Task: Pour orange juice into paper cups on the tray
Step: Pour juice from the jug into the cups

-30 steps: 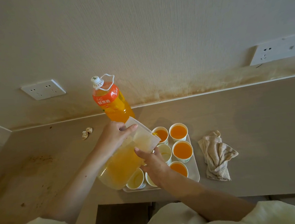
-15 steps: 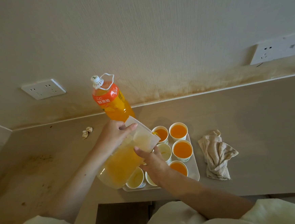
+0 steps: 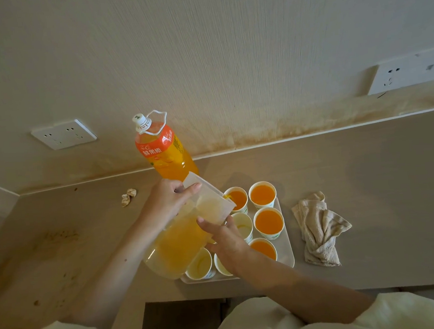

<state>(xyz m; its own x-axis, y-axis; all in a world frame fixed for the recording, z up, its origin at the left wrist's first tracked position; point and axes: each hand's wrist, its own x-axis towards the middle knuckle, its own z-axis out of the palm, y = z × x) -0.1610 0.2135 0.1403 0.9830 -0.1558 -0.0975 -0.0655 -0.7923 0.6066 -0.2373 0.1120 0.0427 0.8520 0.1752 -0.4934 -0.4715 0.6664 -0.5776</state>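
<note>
Change: hardly anything has shifted since half a second ago; the pitcher (image 3: 180, 245) keeps the same tilt, with its spout (image 3: 227, 196) over the same cup.
Left hand: the left hand (image 3: 165, 202) grips the top of the pitcher, fingers curled round it and the thumb lying along the lid.
Right hand: the right hand (image 3: 227, 241) props the pitcher from below, its thumb pressed on the wall; the other fingers are mostly hidden underneath.
Juice: a thin orange run leaves the spout into the back-left cup (image 3: 239, 199), which looks nearly full.
Cups: three filled cups (image 3: 269, 222) stand on the right side of the tray (image 3: 286, 252). The empty cups (image 3: 243, 226) wait in the middle and at the near edge, under the pitcher and the wrist.
Doing it well: probably hold the flow thin, level the pitcher just before the rim, then move the spout over the middle cup.
Risk: a drip between cups, or the wrist knocking a light empty cup.
Nearby: a capped bottle (image 3: 163, 150) stands behind the pitcher, and a cloth (image 3: 318, 231) lies just beside the tray.
</note>
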